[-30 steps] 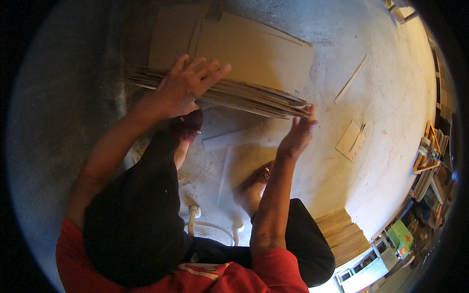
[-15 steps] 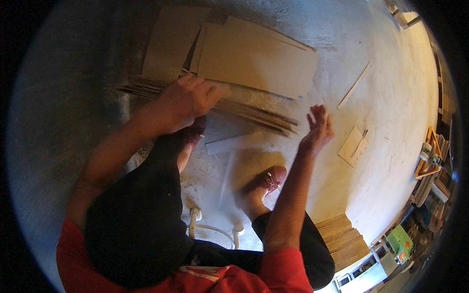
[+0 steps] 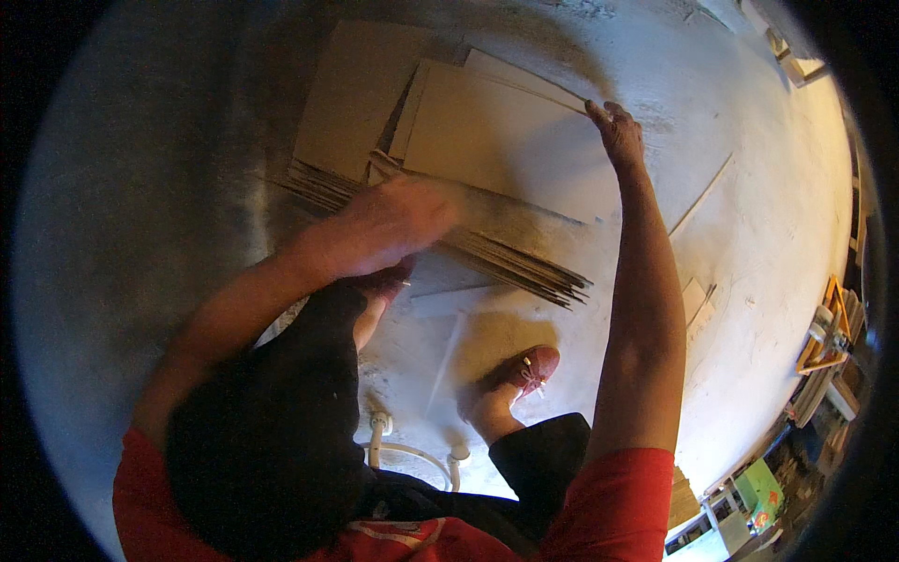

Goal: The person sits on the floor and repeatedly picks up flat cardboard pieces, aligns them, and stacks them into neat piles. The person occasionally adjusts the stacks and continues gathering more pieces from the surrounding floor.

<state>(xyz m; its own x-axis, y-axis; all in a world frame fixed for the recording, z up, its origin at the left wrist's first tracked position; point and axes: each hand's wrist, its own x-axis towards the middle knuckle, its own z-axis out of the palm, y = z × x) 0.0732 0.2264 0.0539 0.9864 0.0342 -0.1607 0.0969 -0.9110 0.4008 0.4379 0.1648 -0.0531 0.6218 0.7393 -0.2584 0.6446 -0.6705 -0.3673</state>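
Note:
Flat brown cardboard sheets (image 3: 506, 140) lie in a pile on the floor in front of me. At the pile's far right corner, my right hand (image 3: 620, 139) has its fingers bent around the edge of a sheet. My left hand (image 3: 398, 223) is over the near side of the pile, its fingers smeared by motion and partly turned from view. A narrow, bent cardboard strip (image 3: 382, 165) shows just beyond it; whether the hand holds it is unclear. The layered edges (image 3: 515, 262) of more sheets stick out on the near side.
My shoes (image 3: 536, 367) are on the floor near the pile. Between my legs stands a pale tubular frame (image 3: 379, 426). To the right lie a thin strip (image 3: 702, 195) and a small card (image 3: 695, 304). An orange wooden frame (image 3: 829, 328) and clutter line the right side.
My right hand has moved away from me, from above bare floor to the pile's far right corner. My left hand has stayed at the pile's near side. The view has shifted slightly.

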